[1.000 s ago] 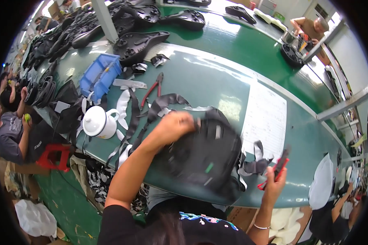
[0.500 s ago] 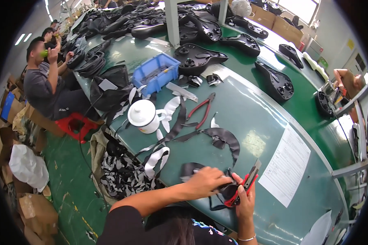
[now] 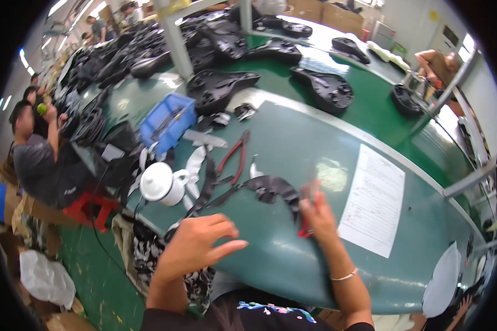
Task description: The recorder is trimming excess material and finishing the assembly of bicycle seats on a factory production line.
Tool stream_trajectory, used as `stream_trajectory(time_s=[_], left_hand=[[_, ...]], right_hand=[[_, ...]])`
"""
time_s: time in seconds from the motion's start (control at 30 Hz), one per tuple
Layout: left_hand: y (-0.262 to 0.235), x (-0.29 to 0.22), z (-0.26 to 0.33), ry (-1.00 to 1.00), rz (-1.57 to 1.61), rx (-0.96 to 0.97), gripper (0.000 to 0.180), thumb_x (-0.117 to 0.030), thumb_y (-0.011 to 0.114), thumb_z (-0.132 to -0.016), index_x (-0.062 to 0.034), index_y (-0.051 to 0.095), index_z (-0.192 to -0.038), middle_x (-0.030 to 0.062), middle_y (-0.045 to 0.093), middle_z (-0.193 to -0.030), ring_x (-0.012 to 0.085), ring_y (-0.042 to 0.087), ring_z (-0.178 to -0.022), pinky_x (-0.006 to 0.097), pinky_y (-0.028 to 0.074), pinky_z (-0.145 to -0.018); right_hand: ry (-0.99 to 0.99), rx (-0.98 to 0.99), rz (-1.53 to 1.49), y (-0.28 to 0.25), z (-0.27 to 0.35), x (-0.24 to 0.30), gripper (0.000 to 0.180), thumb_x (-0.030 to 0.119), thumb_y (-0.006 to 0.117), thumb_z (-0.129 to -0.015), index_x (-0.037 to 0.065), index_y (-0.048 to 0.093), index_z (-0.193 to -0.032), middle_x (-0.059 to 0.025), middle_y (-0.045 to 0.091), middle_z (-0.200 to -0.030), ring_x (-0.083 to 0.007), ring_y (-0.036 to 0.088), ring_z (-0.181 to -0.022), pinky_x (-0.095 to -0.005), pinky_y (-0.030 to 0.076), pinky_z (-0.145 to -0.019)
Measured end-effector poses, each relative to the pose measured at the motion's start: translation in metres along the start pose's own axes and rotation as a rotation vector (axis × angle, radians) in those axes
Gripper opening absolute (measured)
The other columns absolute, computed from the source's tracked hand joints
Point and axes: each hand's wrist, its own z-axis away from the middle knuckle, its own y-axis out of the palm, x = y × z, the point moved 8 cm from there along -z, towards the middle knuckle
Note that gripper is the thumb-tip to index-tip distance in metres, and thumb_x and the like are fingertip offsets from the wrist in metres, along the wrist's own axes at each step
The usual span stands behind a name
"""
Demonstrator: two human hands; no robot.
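Note:
My left hand (image 3: 196, 245) hovers over the near table edge, empty, its thumb and fingers apart. Farther right, my right hand (image 3: 321, 218) grips a red utility knife (image 3: 305, 225), partly hidden by the fingers and smeared by motion. Just left of the knife, a curved black strip of material (image 3: 273, 186) lies on the green table (image 3: 270, 248). Red-handled pliers (image 3: 236, 160) rest beyond it. A white lidded enamel mug (image 3: 159, 185) stands to the left, among black and white offcuts (image 3: 195, 165).
A blue bin (image 3: 168, 124) stands behind the mug. A printed sheet (image 3: 373, 201) lies to the right. Black bicycle saddles (image 3: 326, 91) cover the far side. Below the left edge is a sack of scraps (image 3: 149, 256). A person (image 3: 38, 157) sits at left, another (image 3: 439, 66) at far right.
My hands have moved apart, and the black piece between them is gone from them. The left hand has shifted left and opened; the right has moved up with the knife. The view has shifted too.

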Motion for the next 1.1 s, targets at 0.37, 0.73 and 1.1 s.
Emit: stream_trajectory(time_s=[0.37, 0.73, 1.1], left_hand=[[0.213, -0.019, -0.175, 0.117, 0.378, 0.072, 0.02, -0.021, 0.067, -0.085, -0.0041, 0.061, -0.075, 0.0098, 0.058, -0.071, 0.026, 0.057, -0.063, 0.034, 0.045, -0.058], [0.22, -0.007, -0.176, 0.132, 0.479, 0.208, 0.018, -0.02, 0.067, -0.084, -0.0065, 0.061, -0.074, 0.007, 0.058, -0.071, 0.0258, 0.058, -0.065, 0.036, 0.046, -0.056], [0.202, -0.025, -0.201, 0.156, 0.438, 0.031, 0.018, -0.007, 0.07, -0.077, -0.0025, 0.058, -0.064, 0.0088, 0.055, -0.061, 0.0279, 0.054, -0.052, 0.034, 0.044, -0.049]], right_hand=[[-0.027, -0.449, -0.509, -0.17, -0.085, -0.053, 0.028, 0.016, 0.066, -0.086, 0.007, 0.048, -0.106, -0.0049, 0.057, -0.071, -0.0121, 0.057, -0.054, -0.024, 0.047, -0.047], [-0.224, -0.903, -0.4, -0.369, -0.288, -0.126, 0.054, 0.018, 0.067, -0.074, 0.007, 0.051, -0.125, -0.0063, 0.059, -0.088, -0.0152, 0.059, -0.074, -0.0267, 0.05, -0.068], [-0.084, -0.913, -0.105, -0.441, -0.367, -0.123, 0.055, 0.022, 0.066, -0.074, 0.011, 0.049, -0.125, -0.0098, 0.057, -0.083, -0.0191, 0.058, -0.063, -0.0373, 0.058, -0.048]])
